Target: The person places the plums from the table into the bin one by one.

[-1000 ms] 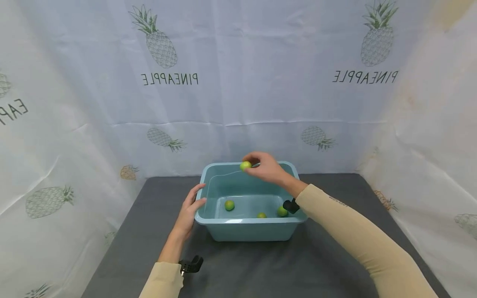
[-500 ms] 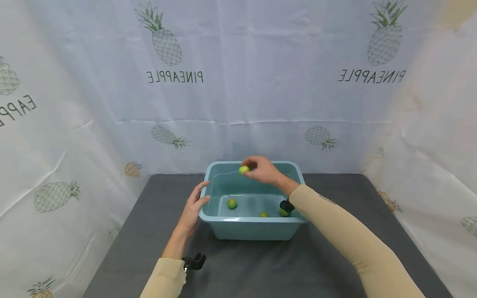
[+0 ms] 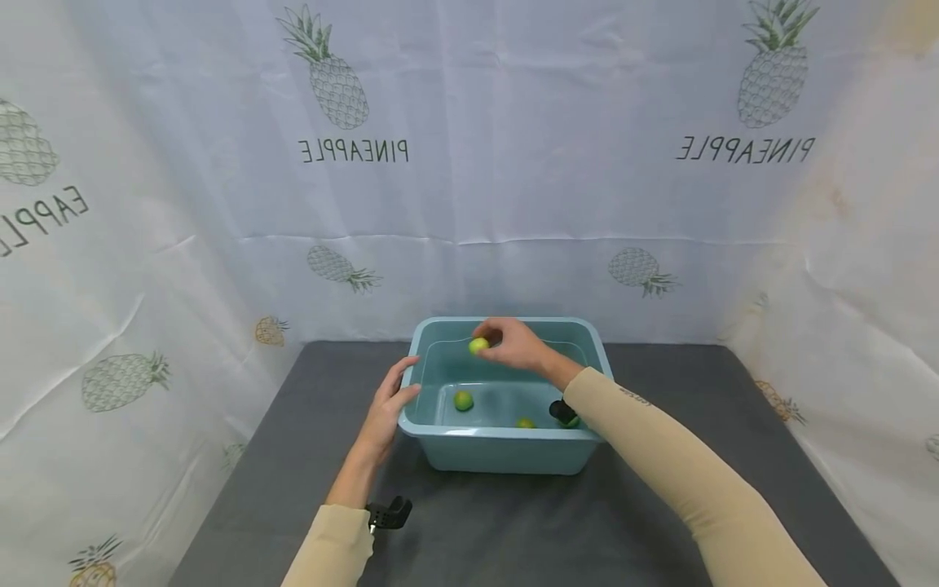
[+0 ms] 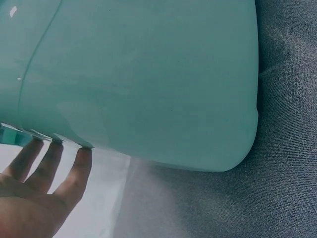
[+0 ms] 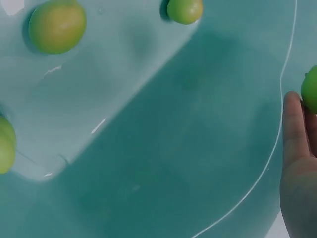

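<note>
A light teal plastic basin [image 3: 506,453] stands on the dark table. My left hand [image 3: 382,416] holds its left rim, thumb over the edge; in the left wrist view several fingertips [image 4: 83,154] reach the outer wall. Inside the basin's far part, above its floor, my right hand [image 3: 516,346] pinches a small green lime [image 3: 478,346] between thumb and fingers. The right wrist view shows this lime [image 5: 310,90] at its right edge. Lower down, on the floor, lie a green lime [image 3: 463,400], a yellowish one half hidden by the front rim, and another partly behind the right wrist camera.
Dark grey cloth [image 3: 484,530] covers the table around the basin. Behind it and at both sides hangs a white curtain [image 3: 513,187] printed with pineapples. A black camera [image 3: 390,513] sits on the left wrist.
My right hand has lowered the lime from rim height into the basin, shifting it slightly left. My left hand keeps its hold on the rim. The head view has shifted a little.
</note>
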`<state>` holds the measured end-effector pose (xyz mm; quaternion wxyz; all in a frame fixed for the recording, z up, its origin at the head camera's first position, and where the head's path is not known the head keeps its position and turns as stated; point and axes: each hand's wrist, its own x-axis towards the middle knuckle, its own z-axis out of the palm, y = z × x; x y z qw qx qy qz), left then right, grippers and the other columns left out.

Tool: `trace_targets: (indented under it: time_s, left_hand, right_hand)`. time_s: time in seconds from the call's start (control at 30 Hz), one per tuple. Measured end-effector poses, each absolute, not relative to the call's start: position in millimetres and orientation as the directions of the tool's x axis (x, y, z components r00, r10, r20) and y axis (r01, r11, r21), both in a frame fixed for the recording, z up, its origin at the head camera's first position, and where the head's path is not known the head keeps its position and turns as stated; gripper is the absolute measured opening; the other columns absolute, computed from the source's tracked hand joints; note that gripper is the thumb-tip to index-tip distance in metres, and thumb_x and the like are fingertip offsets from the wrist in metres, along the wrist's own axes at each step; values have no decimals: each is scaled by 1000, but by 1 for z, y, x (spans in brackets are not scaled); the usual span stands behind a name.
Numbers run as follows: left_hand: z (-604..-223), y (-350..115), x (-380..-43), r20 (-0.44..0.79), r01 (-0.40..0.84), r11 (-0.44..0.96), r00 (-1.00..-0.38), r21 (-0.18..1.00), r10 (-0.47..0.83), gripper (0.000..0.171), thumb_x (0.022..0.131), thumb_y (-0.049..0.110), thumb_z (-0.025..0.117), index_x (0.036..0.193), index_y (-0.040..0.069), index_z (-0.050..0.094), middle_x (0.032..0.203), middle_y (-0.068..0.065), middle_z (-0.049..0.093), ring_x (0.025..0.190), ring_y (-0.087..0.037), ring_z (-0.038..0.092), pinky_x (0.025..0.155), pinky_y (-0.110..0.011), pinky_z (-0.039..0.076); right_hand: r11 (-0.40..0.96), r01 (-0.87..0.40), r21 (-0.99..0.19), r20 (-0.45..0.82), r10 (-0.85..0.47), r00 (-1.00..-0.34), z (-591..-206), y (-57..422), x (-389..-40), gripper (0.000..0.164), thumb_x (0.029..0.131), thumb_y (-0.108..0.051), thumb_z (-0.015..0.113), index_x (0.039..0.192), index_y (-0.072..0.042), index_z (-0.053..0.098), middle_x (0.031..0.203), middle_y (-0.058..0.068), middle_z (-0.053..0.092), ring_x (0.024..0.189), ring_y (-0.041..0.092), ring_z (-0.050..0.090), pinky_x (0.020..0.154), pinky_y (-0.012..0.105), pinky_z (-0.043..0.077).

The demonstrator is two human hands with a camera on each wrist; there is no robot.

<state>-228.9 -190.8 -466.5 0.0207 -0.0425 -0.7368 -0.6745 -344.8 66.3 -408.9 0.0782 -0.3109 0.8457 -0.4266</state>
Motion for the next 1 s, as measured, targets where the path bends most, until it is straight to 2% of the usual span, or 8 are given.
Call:
trace_targets:
  time_s: [0.2,0.4,0.57,0.73,0.8,1.0]
  left_hand:
    - [-467,-187,-228,80,82,86,-996,993,26,49,105,21,53,153,21,41,166,-9,23,147,-32,30,107,-56,34]
    - [-468,-186,-227,75,76,83,-997,994,21,50,105,21,53,153,20,41,164,-11,26,144,-34,34,105,-56,36]
    - [-468,-187,-227,69,70,80,-997,994,20,49,105,19,53,153,21,41,165,-10,24,146,-34,32,106,-57,35]
    - [-466,-189,-227,76,77,80,-997,994,19,48,106,18,52,153,20,41,166,-10,23,147,-35,30,107,-61,34]
    - [-466,-189,-228,78,79,80,-997,994,20,48,106,17,51,153,20,41,165,-11,23,146,-36,31,107,-62,34]
    - [-466,-190,-229,85,87,71,-996,994,28,48,106,17,51,153,19,41,165,-11,24,144,-36,34,107,-63,32]
  right_hand:
    - [446,-445,-776,118,-590,-798,-407,72,-345,37,98,-16,67,131,0,62,125,17,64,113,27,61,94,43,49]
    - [386,-434,-814,161,-568,-807,-389,84,-341,35,100,-15,65,131,1,63,118,11,65,110,27,61,92,44,50]
    - [335,-455,-826,216,-556,-802,-367,99,-334,31,101,-16,64,127,0,65,117,12,66,107,27,63,91,45,50]
    - [288,-442,-849,236,-542,-806,-349,115,-327,28,101,-16,64,125,-1,66,117,17,67,103,31,66,92,53,51]
    - [296,-451,-842,245,-536,-808,-343,122,-325,28,101,-15,64,124,-1,66,116,17,67,101,31,66,91,53,51]
    - [418,-530,-738,290,-512,-808,-332,140,-313,25,101,-19,64,121,-6,70,114,9,69,102,24,63,89,44,49]
